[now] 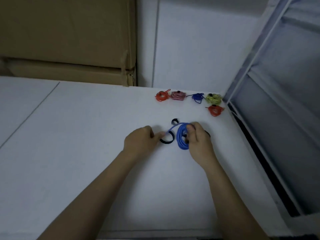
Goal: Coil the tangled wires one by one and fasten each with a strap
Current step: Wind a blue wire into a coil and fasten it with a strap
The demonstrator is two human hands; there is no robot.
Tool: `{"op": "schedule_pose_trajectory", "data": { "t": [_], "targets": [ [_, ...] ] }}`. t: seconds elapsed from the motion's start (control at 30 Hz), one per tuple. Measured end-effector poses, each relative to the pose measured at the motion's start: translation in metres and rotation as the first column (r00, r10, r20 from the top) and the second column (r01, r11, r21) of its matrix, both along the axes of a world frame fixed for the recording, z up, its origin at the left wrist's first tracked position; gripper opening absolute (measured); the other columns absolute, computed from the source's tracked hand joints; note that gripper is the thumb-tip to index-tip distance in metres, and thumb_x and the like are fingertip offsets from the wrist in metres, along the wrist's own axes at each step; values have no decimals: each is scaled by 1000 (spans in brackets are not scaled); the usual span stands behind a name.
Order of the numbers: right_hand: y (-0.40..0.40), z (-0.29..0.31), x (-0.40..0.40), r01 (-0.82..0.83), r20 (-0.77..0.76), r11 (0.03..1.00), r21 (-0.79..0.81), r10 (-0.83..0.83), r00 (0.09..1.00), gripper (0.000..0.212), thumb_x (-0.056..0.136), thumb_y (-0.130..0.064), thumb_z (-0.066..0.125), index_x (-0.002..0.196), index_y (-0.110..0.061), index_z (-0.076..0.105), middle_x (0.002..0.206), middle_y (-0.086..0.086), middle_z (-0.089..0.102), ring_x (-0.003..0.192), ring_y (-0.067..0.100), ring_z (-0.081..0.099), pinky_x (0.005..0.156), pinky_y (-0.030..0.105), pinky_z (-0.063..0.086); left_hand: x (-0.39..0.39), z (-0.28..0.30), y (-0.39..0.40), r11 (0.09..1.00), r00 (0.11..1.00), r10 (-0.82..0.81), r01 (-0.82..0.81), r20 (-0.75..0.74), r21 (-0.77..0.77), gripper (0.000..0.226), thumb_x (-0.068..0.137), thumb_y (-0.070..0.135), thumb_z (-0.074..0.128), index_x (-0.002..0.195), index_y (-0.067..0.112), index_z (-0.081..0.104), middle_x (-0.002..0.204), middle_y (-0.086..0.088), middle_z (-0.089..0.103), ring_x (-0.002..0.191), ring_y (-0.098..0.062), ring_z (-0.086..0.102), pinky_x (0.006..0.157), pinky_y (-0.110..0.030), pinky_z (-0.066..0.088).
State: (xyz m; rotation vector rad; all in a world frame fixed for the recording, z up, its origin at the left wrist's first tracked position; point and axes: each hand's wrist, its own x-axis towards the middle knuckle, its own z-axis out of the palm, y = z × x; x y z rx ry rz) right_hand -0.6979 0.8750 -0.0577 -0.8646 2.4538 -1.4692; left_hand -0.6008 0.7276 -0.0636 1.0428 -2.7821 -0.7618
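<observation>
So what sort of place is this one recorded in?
Probably a storeroom or workshop corner, not a home. Large cardboard boxes are stacked behind a plain white table, a metal-framed panel stands at the right, and bundled wire coils line the table's far edge.

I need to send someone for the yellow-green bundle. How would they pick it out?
Go to the far right corner of the white table, where finished coils sit in a row. The yellow-green bundle is the row's rightmost, beside the dark blue coil, with a red coil just in front; it is the only yellowish one.

Single head-worn wide-angle view, looking forward and down, close over a white table [86, 135], wall beyond
</observation>
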Motion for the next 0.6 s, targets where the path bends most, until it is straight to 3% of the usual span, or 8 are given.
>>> {"op": "schedule_pose_trajectory", "data": {
  "t": [0.1,0.2,0.37,0.47,0.6],
  "targets": [
    [-6,-3,-9,-90,2,996,-5,90,996,22,102,-24,37,91,-12,51,68,5,51,57,12,43,56,30,35,-4,1,9,996,994,89,-90,56,13,49,90,60,48,69,16,47,67,2,51,68,-22,51,57,-27,34],
    [-8,-5,-14,-140,25,989,-54,141,990,22,102,-23,37,88,-14,50,65,3,48,52,5,39,51,21,31,-8,3,12,987,989,138,-142,54,72,29,93,41,53,79,17,56,78,0,57,76,-23,55,63,-27,37],
    [-6,1,-17,-203,72,973,-110,211,975,24,102,-23,36,84,-20,50,64,-3,47,52,3,40,52,20,34,4,2,1,977,970,204,-194,-133,83,17,93,33,56,80,22,53,78,8,55,75,-20,53,58,-27,35],
    [-5,9,-14,-285,85,951,-117,296,951,24,103,-22,36,87,-14,52,66,-4,48,55,2,41,54,17,35,13,6,-9,976,943,198,-216,-266,-38,16,93,34,56,84,21,57,81,9,59,77,-20,57,61,-28,38],
    [-9,20,-8,-419,55,906,-61,422,905,23,102,-23,37,87,-17,53,61,-8,45,54,3,39,54,18,34,15,12,-18,932,940,-12,-113,-340,-344,18,94,33,56,89,17,63,84,4,62,72,-20,58,52,-24,31]
  ]
}}
